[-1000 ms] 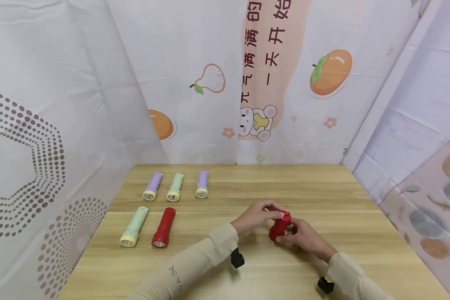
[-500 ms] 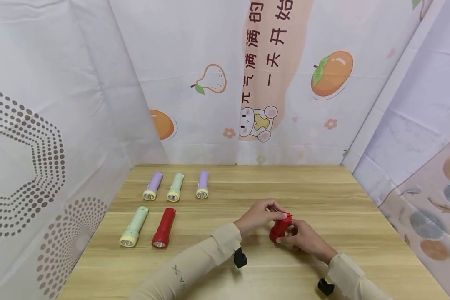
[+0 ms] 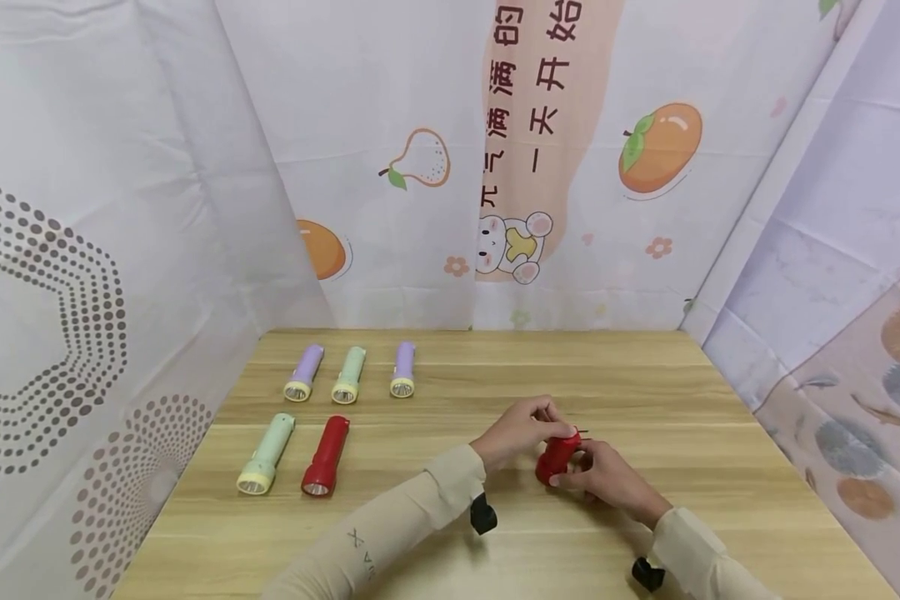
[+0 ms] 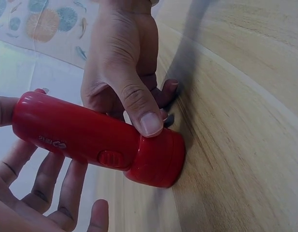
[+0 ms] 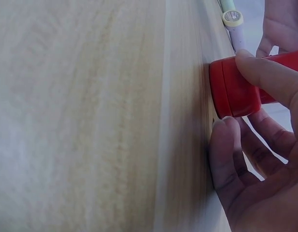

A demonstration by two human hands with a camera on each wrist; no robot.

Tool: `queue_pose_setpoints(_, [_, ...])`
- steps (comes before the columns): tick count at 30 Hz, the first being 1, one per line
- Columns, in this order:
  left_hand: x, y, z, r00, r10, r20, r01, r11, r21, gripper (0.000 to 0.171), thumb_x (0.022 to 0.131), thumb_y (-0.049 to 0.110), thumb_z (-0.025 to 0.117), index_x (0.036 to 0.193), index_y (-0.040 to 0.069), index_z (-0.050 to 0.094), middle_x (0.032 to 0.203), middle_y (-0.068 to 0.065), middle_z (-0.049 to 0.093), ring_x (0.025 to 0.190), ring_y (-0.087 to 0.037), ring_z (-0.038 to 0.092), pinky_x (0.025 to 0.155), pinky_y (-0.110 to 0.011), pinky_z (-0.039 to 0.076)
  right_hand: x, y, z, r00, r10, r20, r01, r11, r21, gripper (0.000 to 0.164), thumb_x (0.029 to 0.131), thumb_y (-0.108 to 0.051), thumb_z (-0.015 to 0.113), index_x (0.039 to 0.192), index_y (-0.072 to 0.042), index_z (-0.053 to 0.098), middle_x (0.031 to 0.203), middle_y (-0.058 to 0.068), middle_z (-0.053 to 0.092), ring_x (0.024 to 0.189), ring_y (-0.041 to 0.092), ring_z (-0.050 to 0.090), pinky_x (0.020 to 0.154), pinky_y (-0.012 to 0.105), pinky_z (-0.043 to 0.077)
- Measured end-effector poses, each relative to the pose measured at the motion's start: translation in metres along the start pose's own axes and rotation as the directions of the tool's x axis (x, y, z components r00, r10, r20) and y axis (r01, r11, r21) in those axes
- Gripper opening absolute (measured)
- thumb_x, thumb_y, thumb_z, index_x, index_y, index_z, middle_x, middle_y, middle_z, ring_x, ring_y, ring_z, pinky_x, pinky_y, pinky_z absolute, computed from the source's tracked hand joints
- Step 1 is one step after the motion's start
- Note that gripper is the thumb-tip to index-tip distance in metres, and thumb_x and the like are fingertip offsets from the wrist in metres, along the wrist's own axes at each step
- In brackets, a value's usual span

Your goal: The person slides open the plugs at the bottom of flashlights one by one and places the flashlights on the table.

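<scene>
A red flashlight (image 3: pixel 557 460) stands lens end down on the wooden table, tilted slightly. My left hand (image 3: pixel 519 432) grips its upper tail end; in the left wrist view the thumb presses that end while other fingers lie along the red barrel (image 4: pixel 81 130). Low down, my right hand (image 3: pixel 613 477) holds the wide head (image 5: pixel 233 89) between thumb and fingers, right at the tabletop. Thin dark pieces (image 3: pixel 583 432) stick out beside the tail end. The lens faces the table and is hidden.
To the left lie another red flashlight (image 3: pixel 327 457) and a green flashlight (image 3: pixel 268 454). Behind them are a purple flashlight (image 3: pixel 309 367), a smaller green one (image 3: pixel 351 371) and a second purple one (image 3: pixel 405 365). Printed curtains (image 3: pixel 375 250) enclose the wooden table (image 3: pixel 495 367).
My left hand has shifted slightly right at the flashlight's tail end. Thin dark pieces now show there. My right hand keeps its hold, and the other flashlights have not moved.
</scene>
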State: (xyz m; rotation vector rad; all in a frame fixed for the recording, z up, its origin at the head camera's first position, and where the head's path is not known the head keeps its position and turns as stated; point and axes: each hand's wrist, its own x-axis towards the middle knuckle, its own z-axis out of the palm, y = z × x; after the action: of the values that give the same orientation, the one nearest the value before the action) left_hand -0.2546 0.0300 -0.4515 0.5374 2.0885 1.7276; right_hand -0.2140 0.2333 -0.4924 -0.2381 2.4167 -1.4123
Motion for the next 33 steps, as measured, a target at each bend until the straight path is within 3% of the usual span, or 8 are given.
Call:
queue_pose_setpoints(6, [-0.002,0.0,0.001,0.999,0.034,-0.007,-0.033,0.999,0.043,0.017,0.093,0.029,0.078,0.087,0.017,0.066,0.093,0.007,0.069,0.087,-0.011,0.06,0.08,-0.033,0.047,-0.001,0.001,0.0,1.0,-0.003,-0.01,0.003,1.0,-0.006,0.048,0.086,-0.028,0.085,0.122,-0.001,0.066,0.088,0.008,0.066,0.065,0.018,0.056,0.054,0.03,0.051])
queue_pose_setpoints(12, [-0.007,-0.005,-0.002,0.989,0.147,0.001,-0.145,0.978,0.15,0.014,0.094,0.039,0.076,0.1,0.027,0.07,0.096,0.014,0.068,0.088,-0.006,0.062,0.078,-0.027,0.052,-0.002,0.002,0.003,1.0,0.011,-0.02,-0.011,1.0,-0.009,0.054,0.086,-0.031,0.085,0.127,-0.002,0.064,0.091,0.008,0.066,0.066,0.019,0.056,0.055,0.03,0.05])
queue_pose_setpoints(15, [-0.009,-0.008,-0.004,0.965,0.262,0.02,-0.259,0.934,0.248,0.019,0.092,0.037,0.079,0.105,0.026,0.07,0.099,0.016,0.068,0.089,-0.003,0.061,0.078,-0.025,0.053,-0.002,0.0,0.004,1.0,0.008,-0.024,-0.008,1.0,-0.005,0.056,0.087,-0.031,0.085,0.131,-0.005,0.063,0.094,0.008,0.067,0.065,0.019,0.055,0.055,0.029,0.049])
queue_pose_setpoints(18, [-0.011,-0.01,-0.004,0.926,0.373,0.057,-0.368,0.859,0.357,0.026,0.09,0.032,0.082,0.111,0.023,0.07,0.102,0.017,0.067,0.09,0.0,0.061,0.079,-0.023,0.053,-0.005,0.001,0.005,0.999,0.004,-0.034,-0.004,1.0,0.001,0.055,0.088,-0.03,0.084,0.133,-0.005,0.063,0.095,0.008,0.066,0.064,0.018,0.054,0.054,0.029,0.048])
queue_pose_setpoints(20, [-0.012,-0.011,-0.004,0.901,0.428,0.071,-0.417,0.808,0.416,0.028,0.09,0.031,0.082,0.113,0.022,0.07,0.103,0.016,0.067,0.091,0.001,0.061,0.079,-0.021,0.053,-0.007,0.001,0.006,0.999,0.008,-0.042,-0.007,1.0,0.003,0.054,0.088,-0.03,0.084,0.132,-0.006,0.064,0.096,0.009,0.066,0.065,0.018,0.054,0.055,0.029,0.048])
queue_pose_setpoints(23, [-0.014,-0.012,-0.003,0.873,0.48,0.086,-0.461,0.755,0.467,0.03,0.09,0.03,0.083,0.115,0.019,0.071,0.103,0.014,0.068,0.092,-0.001,0.062,0.078,-0.019,0.053,-0.009,0.003,0.007,0.999,0.005,-0.051,-0.004,1.0,0.0,0.053,0.088,-0.03,0.083,0.132,-0.006,0.063,0.098,0.008,0.066,0.066,0.019,0.055,0.055,0.03,0.049])
queue_pose_setpoints(27, [-0.016,-0.013,-0.003,0.852,0.514,0.097,-0.487,0.71,0.509,0.032,0.089,0.028,0.083,0.117,0.018,0.071,0.105,0.013,0.068,0.093,0.0,0.061,0.078,-0.015,0.051,-0.01,0.006,0.008,0.999,-0.023,-0.049,0.022,1.0,-0.018,0.052,0.086,-0.027,0.085,0.127,-0.003,0.063,0.092,0.008,0.066,0.068,0.017,0.057,0.057,0.028,0.049])
queue_pose_setpoints(33, [-0.018,-0.014,-0.007,0.84,0.533,0.102,-0.498,0.683,0.534,0.037,0.09,0.029,0.082,0.123,0.017,0.069,0.11,0.01,0.068,0.094,0.002,0.06,0.079,-0.012,0.05,-0.005,0.005,0.008,0.995,-0.07,-0.068,0.065,0.994,-0.083,0.051,0.083,-0.024,0.088,0.122,-0.002,0.064,0.086,0.007,0.064,0.073,0.018,0.057,0.061,0.027,0.048])
